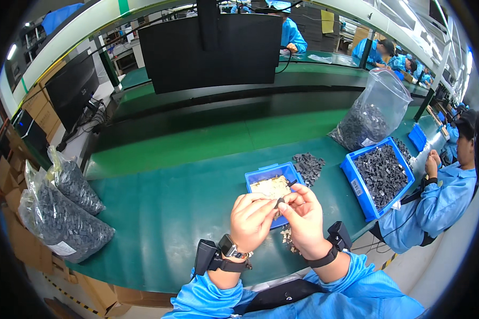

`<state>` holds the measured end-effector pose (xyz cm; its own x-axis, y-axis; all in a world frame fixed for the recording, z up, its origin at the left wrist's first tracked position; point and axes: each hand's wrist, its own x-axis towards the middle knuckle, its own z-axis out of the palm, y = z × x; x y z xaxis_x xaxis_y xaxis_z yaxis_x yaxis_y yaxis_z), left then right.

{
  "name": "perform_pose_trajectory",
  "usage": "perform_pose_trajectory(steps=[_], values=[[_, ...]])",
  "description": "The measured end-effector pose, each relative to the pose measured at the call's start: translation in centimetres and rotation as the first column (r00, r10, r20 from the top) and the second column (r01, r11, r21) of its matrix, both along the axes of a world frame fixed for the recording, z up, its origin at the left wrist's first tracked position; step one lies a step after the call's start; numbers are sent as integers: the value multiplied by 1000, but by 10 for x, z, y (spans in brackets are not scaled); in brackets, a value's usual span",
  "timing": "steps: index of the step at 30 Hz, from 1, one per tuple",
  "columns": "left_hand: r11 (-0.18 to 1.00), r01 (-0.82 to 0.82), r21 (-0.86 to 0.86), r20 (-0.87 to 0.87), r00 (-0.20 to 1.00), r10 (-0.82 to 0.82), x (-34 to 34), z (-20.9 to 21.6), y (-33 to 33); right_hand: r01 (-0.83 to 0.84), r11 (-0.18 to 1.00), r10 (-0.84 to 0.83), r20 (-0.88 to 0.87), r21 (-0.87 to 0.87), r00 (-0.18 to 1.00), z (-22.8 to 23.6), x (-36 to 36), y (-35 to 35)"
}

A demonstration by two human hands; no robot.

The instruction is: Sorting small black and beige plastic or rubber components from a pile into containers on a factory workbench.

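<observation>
My left hand (252, 220) and my right hand (303, 217) meet above a small blue bin (254, 176) on the green bench. A small black part (279, 202) sits between their fingertips, both hands closed in a pinch. A bit of black also shows at the right index finger; whether it is a second part I cannot tell. The bin under my hands holds small cream-coloured pieces (271, 187), partly hidden by my fingers. Several cream pieces lie loose on the bench beside my right wrist. Behind the bin spreads a pile of small black parts (309, 168).
At the right stands a larger blue bin (370, 208) full of black parts, with a clear bag (364, 114) of them behind it. Two more filled bags (66, 223) lean at the left. A dark monitor (213, 53) hangs ahead. A co-worker (444, 196) sits close at the right.
</observation>
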<state>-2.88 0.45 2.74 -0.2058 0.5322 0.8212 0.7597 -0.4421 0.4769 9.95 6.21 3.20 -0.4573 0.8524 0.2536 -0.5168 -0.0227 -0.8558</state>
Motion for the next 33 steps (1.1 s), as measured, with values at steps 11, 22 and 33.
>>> perform_pose_trajectory(steps=[11,22,33], values=[[997,-79,4,-69,994,80,-6,-2,0,-73,995,55,227,70,972,10,16,21],[994,-56,-97,-136,990,42,-5,-7,4,-3,970,-115,464,245,878,4,16,25],[991,-36,-125,-95,995,24,-3,-5,3,-6,975,-110,506,223,856,6,17,27]])
